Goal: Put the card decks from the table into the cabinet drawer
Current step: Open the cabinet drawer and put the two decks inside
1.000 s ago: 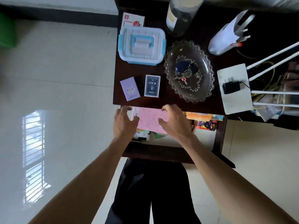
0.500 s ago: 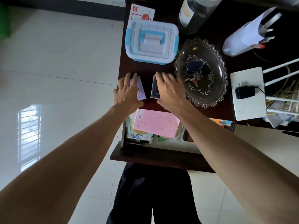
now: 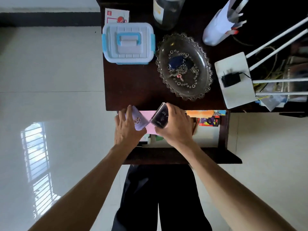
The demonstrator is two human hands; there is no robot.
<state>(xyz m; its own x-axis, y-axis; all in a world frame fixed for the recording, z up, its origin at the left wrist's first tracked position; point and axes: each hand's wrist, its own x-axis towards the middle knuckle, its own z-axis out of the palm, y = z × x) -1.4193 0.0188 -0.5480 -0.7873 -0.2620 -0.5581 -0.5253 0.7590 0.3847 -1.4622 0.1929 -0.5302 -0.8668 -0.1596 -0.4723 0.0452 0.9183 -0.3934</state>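
My left hand grips a lilac card deck, tilted, over the left part of the open cabinet drawer. A dark navy card deck is held in my right hand, also tilted, just past the front edge of the dark wooden table. The two decks nearly meet above a pink patterned booklet that lies inside the drawer. The drawer is pulled out toward me below the tabletop.
On the table stand a white box with blue clips, a glass dish holding keys, a jar, a white holder with pens and a white pad with a black adapter. Colourful booklets lie in the drawer's right side.
Both hands closed on the decks on the tabletop, lifted them and drew them back toward me over the open drawer. The spot in front of the white box is now bare.
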